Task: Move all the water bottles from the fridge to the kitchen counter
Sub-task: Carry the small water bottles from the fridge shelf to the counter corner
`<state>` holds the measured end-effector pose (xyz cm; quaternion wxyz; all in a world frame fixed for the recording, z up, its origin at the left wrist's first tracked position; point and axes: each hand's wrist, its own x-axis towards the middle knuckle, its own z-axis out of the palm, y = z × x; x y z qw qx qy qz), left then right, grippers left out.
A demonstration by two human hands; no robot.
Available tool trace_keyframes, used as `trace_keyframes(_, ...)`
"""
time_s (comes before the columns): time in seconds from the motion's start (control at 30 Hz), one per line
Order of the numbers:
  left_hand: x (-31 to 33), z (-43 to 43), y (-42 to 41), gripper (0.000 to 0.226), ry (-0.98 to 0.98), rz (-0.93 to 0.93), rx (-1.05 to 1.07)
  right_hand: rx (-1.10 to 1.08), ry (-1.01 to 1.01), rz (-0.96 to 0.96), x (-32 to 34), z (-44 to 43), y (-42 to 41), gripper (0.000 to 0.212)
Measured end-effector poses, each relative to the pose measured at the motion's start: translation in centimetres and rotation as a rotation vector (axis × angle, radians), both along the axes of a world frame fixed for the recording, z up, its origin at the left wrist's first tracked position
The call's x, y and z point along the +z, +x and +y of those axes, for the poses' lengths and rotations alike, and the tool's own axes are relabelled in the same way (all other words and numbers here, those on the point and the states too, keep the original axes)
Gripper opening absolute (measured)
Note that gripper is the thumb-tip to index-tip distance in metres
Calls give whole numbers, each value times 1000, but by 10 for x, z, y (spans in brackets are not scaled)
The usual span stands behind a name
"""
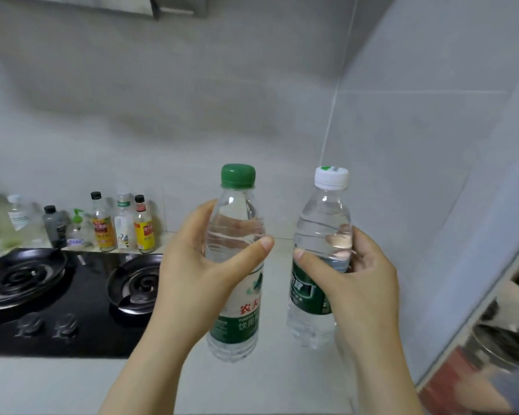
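Two water bottles were found held upright above the kitchen counter (pixel 282 381), near its back right corner: the green-capped bottle (pixel 235 265) was gripped by the left hand (pixel 198 265), the white-capped bottle (pixel 319 253) by the right hand (pixel 357 283). Neither had been set down (fridge unseen; remaining bottles unknown).

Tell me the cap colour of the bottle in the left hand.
Green: the cap of the left-hand bottle, head view.
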<state>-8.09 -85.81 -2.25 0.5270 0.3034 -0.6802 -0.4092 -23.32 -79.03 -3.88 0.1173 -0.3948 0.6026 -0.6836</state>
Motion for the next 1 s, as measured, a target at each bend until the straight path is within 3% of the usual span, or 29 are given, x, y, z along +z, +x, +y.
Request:
trace_keyframes(0.43, 5, -156, -44, 36, 51, 12, -82, -44, -3, -22, 11, -141, -34, 32)
trace_keyframes(1.0, -12, -266, -118, 39, 81, -27, -107, -66, 85, 9, 0, -246, -109, 34)
